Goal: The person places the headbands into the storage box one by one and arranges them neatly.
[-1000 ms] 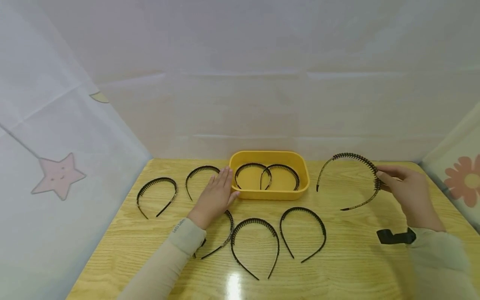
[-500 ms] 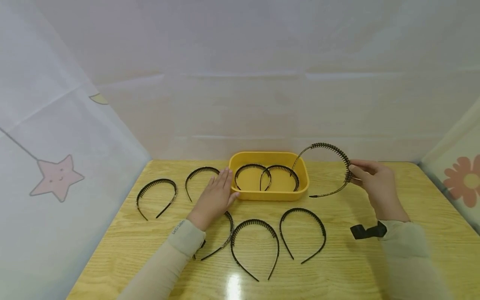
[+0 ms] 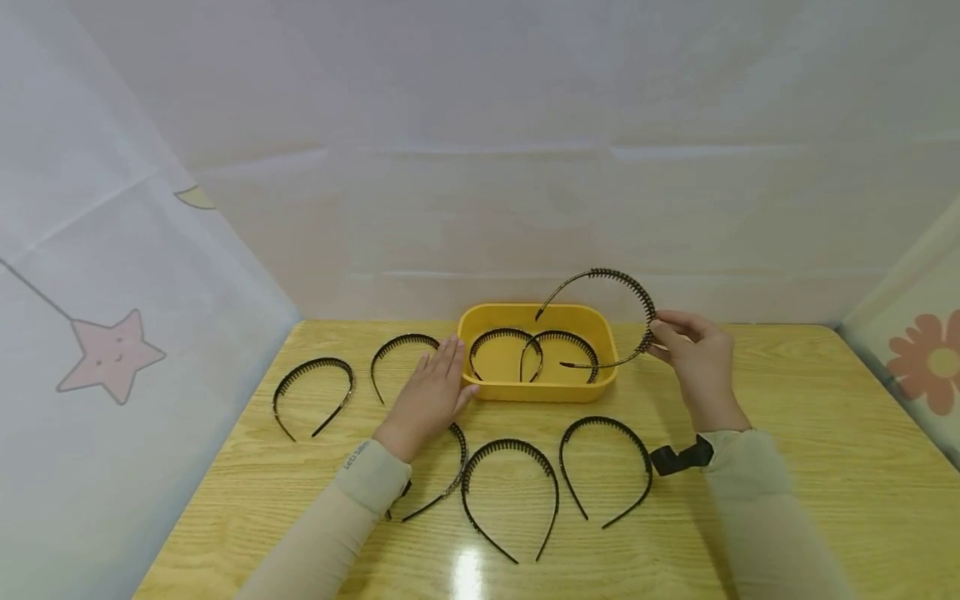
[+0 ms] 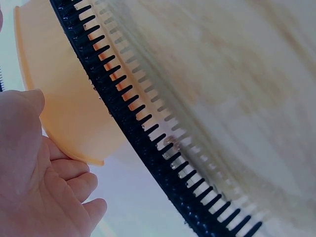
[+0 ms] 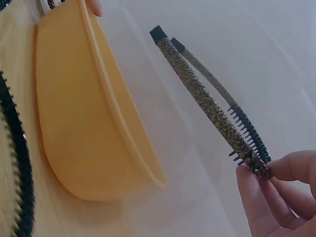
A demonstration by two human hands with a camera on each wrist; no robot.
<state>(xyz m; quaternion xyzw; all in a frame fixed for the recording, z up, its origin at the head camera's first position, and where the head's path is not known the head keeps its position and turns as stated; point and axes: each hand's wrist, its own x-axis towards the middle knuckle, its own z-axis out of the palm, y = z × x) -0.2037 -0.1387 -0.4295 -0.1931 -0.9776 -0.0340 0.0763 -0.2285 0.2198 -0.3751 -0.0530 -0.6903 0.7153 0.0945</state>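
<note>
My right hand (image 3: 699,354) pinches a toothed headband (image 3: 643,298) with glittery gold arms, its open ends pointing left over the yellow basket (image 3: 540,392). In the right wrist view, thumb and fingertips grip the middle of that headband (image 5: 207,106), above and beside the basket wall (image 5: 79,113). Two black headbands lie inside the basket, overlapping: a left headband (image 3: 504,330) and a right headband (image 3: 564,334). My left hand (image 3: 429,398) rests with straight fingers against the basket's left end. The left wrist view shows its fingers (image 4: 74,170) at the basket's side.
Several black headbands lie on the wooden table (image 3: 810,467): one headband (image 3: 313,362) at far left, another headband (image 3: 405,337) behind the left hand, a front headband (image 3: 510,442), and one headband (image 3: 604,420) right of it. A further headband (image 3: 459,454) is partly under the left forearm.
My right hand has carried the glittery headband leftward from the table's right side until its ends came over the basket. The left hand has stayed at the basket.
</note>
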